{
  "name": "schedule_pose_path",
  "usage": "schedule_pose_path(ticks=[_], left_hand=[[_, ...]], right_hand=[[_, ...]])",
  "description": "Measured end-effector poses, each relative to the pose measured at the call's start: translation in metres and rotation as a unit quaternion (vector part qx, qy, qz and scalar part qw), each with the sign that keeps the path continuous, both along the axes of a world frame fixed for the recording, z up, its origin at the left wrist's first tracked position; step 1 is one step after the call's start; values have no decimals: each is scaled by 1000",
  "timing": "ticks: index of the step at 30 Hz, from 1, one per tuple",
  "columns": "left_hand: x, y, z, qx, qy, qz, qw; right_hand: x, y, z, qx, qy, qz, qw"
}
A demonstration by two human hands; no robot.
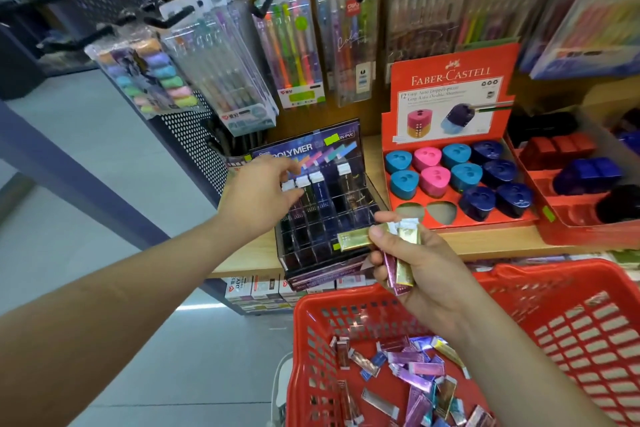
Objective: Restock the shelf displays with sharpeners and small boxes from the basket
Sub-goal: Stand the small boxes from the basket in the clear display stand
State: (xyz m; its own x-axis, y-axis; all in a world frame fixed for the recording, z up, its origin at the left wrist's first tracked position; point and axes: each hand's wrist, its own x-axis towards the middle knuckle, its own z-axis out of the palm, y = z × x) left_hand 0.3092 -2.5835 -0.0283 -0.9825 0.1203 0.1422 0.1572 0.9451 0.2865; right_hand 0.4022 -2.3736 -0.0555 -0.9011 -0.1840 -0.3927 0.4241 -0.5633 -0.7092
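Observation:
My right hand (412, 260) grips a small bundle of shiny gold and pink small boxes (401, 253) above the red basket (588, 291). Many more metallic small boxes (412, 371) lie loose on the basket floor. My left hand (259, 194) reaches over the dark gridded display stand (322, 218), its fingertips at the white ends of boxes (304, 180) standing in the back-left slots. Whether it pinches one is hidden. To the right, a red sharpener tray (460, 184) holds blue, pink and navy sharpeners, with two front-left pockets bare.
Pen and highlighter packs (294, 45) hang on black hooks above the wooden shelf (242, 253). Another red tray (581, 191) with dark sharpeners stands far right. Boxed stock (256, 288) fills the shelf below. Grey floor lies to the left.

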Motion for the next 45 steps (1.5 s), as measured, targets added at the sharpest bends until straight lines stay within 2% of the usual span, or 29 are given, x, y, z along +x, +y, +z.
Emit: schedule_pose_path(ticks=[1, 3, 4, 6, 8, 10, 12, 13, 15, 19, 21, 24, 29, 32, 38, 42, 45], left_hand=[[7, 10, 11, 85, -30, -6, 996], [28, 32, 31, 240, -157, -50, 957], [37, 42, 36, 266, -211, -81, 937], [50, 52, 38, 283, -252, -121, 918], [53, 54, 36, 334, -271, -100, 897], [53, 53, 36, 398, -339, -77, 849], [56, 50, 36, 408, -413, -96, 809], [58, 49, 36, 393, -426, -107, 807], [57, 46, 37, 386, -397, -91, 828], [31, 23, 38, 434, -223, 23, 872], [15, 11, 34, 436, -142, 51, 887], [-3, 3, 23, 390, -74, 78, 914], [-15, 9, 10, 247, -25, 61, 967], [-18, 8, 1, 167, -24, 42, 985], [-19, 9, -11, 73, -13, 33, 997], [-19, 13, -19, -52, 52, -32, 997], [-18, 16, -21, -121, 63, -60, 989]], right_hand=[[0, 0, 1, 14, 5, -1, 1000], [0, 0, 3, 35, 13, -1, 999], [0, 0, 4, 40, 16, -2, 999], [0, 0, 6, 39, 17, -6, 999], [0, 0, 6, 34, 18, -9, 999], [2, -1, 6, 34, 19, -8, 999], [3, -2, 6, 34, 8, -11, 999], [3, -3, 7, 29, -4, -13, 999], [3, -2, 8, -16, -31, -16, 999], [2, 4, 8, -149, -61, -24, 987], [2, 7, 10, -162, -54, -34, 985], [3, 8, 14, -155, -57, -31, 986], [1, 10, 10, -165, -79, -38, 982], [1, 12, 9, -159, -80, -40, 983], [3, 14, 11, -125, -95, -14, 988], [2, 13, 8, -139, -88, -29, 986], [1, 14, 7, -139, -83, -48, 986]])
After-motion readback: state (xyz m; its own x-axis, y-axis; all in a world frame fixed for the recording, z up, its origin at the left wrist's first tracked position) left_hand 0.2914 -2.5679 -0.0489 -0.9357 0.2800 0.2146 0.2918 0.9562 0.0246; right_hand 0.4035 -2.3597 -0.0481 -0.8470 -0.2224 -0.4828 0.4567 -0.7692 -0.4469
